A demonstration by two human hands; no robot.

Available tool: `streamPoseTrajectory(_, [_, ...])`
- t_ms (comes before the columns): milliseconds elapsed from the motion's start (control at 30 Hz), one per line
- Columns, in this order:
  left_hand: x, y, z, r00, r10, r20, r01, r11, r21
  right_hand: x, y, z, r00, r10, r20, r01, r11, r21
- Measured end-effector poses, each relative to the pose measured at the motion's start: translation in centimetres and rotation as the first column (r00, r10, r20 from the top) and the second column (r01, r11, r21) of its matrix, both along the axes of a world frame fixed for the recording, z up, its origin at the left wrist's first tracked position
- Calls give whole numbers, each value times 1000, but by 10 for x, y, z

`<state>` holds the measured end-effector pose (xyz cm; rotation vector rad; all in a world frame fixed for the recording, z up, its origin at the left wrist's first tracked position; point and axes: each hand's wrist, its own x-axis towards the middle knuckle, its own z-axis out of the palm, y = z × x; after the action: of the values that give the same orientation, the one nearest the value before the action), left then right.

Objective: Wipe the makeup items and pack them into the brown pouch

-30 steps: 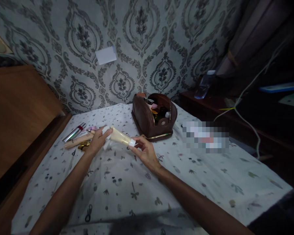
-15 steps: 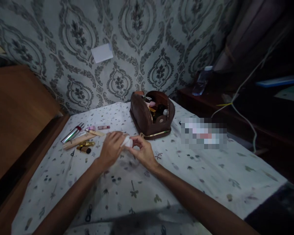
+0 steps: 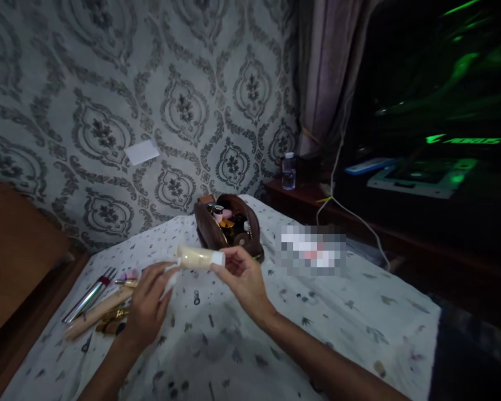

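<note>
Tube (image 3: 195, 258), 1, cream, white cap (image 3: 217, 259): held above the sheet (image 3: 237, 356), before the bag (image 3: 209, 229). Right hand (image 3: 247, 281): pinching the tube's cap end. Left hand (image 3: 148, 298): curled on 1 white tissue (image 3: 170, 280) by the other end; contact with tube unclear. Bag: brown, open, small items inside. Silver stick (image 3: 87, 299), 1: on sheet, left. Bottle (image 3: 289, 176), 1: clear, right rear.

Green AORUS lettering (image 3: 476, 141), green emblem (image 3: 434, 138) just left of it, on dark panel (image 3: 409, 78)
</note>
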<state>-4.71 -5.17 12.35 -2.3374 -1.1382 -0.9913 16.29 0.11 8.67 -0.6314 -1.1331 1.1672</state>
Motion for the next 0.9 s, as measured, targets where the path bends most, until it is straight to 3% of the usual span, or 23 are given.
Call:
streamPoseTrajectory(100, [5,23,11,996,67,53,-64,997,-44,34,27,33,987,-161,-2,160,978,132])
streamPoseTrajectory(233, [35,67,17,974,102,-202,-117,991,-66,63,91,84,897,-422,133,352,863,364])
streamPoseTrajectory(300, [51,86,16,917,140,-373,-177,982,-66,64,128,106,795,-507,333,337,825,453])
streamPoseTrajectory(400, [65,101,13,826,196,-529,-288,953,-97,51,177,125,729,-521,443,303,827,474])
streamPoseTrajectory(500, [66,102,12,791,225,-569,-360,923,-135,35,209,128,632,-506,587,249,850,465])
streamPoseTrajectory(600, [63,99,10,785,236,-573,-377,916,-139,21,226,126,540,-469,699,195,878,438])
streamPoseTrajectory(900, [62,101,-1,818,248,-519,-359,925,-124,-4,236,117,372,-312,874,62,948,312])
